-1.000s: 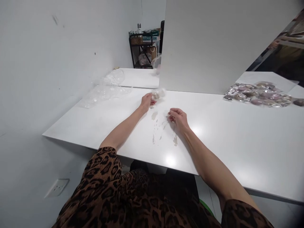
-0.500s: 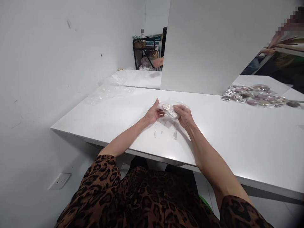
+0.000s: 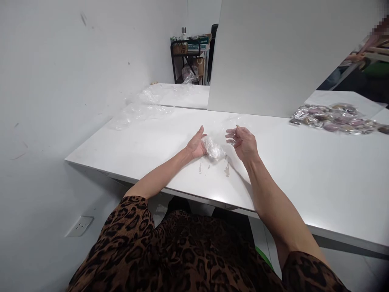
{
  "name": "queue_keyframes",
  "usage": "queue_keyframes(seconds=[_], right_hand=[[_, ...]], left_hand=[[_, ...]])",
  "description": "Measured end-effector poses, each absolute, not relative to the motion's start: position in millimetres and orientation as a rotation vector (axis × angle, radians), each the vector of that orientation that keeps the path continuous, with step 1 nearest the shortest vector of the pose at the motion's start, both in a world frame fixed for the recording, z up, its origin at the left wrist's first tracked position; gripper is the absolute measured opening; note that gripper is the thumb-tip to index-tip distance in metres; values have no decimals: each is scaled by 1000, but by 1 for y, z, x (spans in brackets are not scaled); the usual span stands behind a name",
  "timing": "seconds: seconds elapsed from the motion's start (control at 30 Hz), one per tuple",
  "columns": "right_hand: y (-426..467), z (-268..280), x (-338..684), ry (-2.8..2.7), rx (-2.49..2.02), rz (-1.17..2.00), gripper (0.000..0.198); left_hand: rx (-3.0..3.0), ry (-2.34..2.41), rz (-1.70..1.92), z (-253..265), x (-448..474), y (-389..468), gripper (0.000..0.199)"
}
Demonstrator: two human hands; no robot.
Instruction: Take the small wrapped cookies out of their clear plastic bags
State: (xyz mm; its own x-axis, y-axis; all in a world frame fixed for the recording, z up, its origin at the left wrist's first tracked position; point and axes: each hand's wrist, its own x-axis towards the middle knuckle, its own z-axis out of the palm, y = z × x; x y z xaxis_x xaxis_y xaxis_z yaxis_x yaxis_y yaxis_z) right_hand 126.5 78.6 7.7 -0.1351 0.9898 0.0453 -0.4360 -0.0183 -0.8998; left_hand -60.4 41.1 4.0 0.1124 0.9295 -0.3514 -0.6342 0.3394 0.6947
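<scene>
A crumpled bundle of clear plastic wrap (image 3: 215, 149) is just above the white table, its contents hidden by glare and folds. On its left side, my left hand (image 3: 197, 144) cups it, with the thumb pointing up and the fingers partly behind the plastic. To the right, my right hand (image 3: 245, 142) is raised and apart from the bundle's main mass. Thin see-through film shows around its fingers; thumb and forefinger seem to pinch the film's edge while the other fingers are spread.
Loose clear plastic (image 3: 133, 113) lies along the wall at the left. Several wrapped purple and brown items (image 3: 337, 119) are piled at the back right. A grey panel (image 3: 258, 56) stands behind the table (image 3: 304, 174). Beyond it is a black cart (image 3: 186, 52).
My right hand has moved right and up, away from the bundle, drawing film with it. The bundle stays at my left hand and looks more crumpled. The camera view has shifted slightly.
</scene>
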Motion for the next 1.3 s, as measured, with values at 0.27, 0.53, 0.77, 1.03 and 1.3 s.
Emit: queue_keyframes(seconds=[0.27,0.53,0.77,1.03,1.3], right_hand=[[74,33,139,-948,-721,1396,32],[62,48,140,-1032,-766,1317,28],[62,44,137,-983,-562,1433,32],[93,22,146,-552,-644,1357,15],[120,5,164,-367,-704,1284,21]], left_hand=[[586,913,1174,4,-63,39,46],[1046,1001,1204,0,-59,34,82],[1130,1030,1411,-12,-56,44,46],[1219,1103,1787,-10,-61,46,26],[1492,948,1623,2,-57,29,31]])
